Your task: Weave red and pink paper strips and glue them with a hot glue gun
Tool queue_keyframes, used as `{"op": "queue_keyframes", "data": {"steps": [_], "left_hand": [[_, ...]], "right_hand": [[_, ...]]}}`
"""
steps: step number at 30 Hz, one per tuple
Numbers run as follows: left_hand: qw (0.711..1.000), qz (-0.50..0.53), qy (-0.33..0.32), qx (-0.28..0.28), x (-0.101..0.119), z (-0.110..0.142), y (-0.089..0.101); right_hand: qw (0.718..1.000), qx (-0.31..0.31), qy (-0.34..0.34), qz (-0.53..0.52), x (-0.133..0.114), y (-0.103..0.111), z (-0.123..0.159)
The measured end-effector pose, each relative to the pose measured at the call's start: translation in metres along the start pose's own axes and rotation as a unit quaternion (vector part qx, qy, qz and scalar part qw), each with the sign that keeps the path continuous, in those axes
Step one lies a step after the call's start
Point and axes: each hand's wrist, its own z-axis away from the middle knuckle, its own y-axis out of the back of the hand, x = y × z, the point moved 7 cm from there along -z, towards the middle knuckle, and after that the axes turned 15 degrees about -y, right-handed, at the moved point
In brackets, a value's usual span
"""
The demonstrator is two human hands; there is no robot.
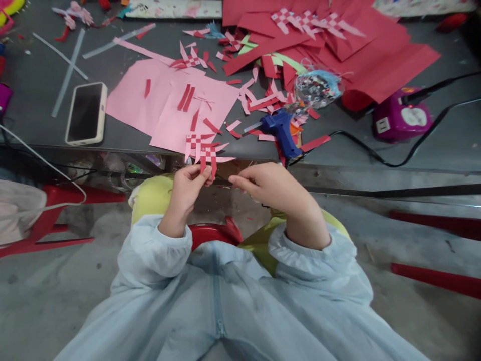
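My left hand (192,186) pinches a woven paper fish (209,153) of red and pink strips by its lower red strips, at the table's front edge. Just behind it another red-and-pink woven piece (193,142) lies at the edge of the pink paper (165,108). To the right, my right hand (259,181) is closed, thumb and fingertips pressed together; whatever they hold, if anything, is too small to make out. The two hands are apart. Beyond my right hand a blue glue gun (282,133) lies on the table with its nozzle pointing left.
A phone (86,114) lies at the left, with clear glue sticks (67,72) behind it. Red paper sheets (379,65) cover the back right. A bag of small beads (318,89) sits near the glue gun. The purple power socket (402,116) has black cords running from it.
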Motion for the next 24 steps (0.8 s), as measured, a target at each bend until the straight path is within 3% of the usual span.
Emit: {"op": "queue_keyframes", "data": {"steps": [3, 6, 10, 13, 17, 24], "left_hand": [[1.000, -0.004, -0.001, 0.008, 0.001, 0.000, 0.003], [1.000, 0.006, -0.002, 0.008, 0.003, -0.001, 0.005], [1.000, 0.019, 0.000, 0.009, 0.007, 0.001, 0.008], [1.000, 0.013, 0.002, 0.007, 0.009, 0.003, 0.011], [1.000, 0.014, 0.002, -0.003, 0.011, 0.004, 0.012], [0.999, -0.027, 0.023, -0.003, 0.005, 0.006, 0.021]], "right_hand": [[0.998, -0.014, -0.038, -0.051, 0.003, -0.009, -0.008], [0.979, -0.066, -0.035, -0.192, 0.001, -0.029, -0.018], [0.917, -0.107, -0.039, -0.383, -0.005, -0.050, -0.027], [0.854, -0.153, -0.059, -0.493, -0.013, -0.062, -0.029], [0.784, -0.156, -0.099, -0.592, -0.018, -0.067, -0.032], [0.757, -0.136, -0.125, -0.627, -0.019, -0.069, -0.039]]}}
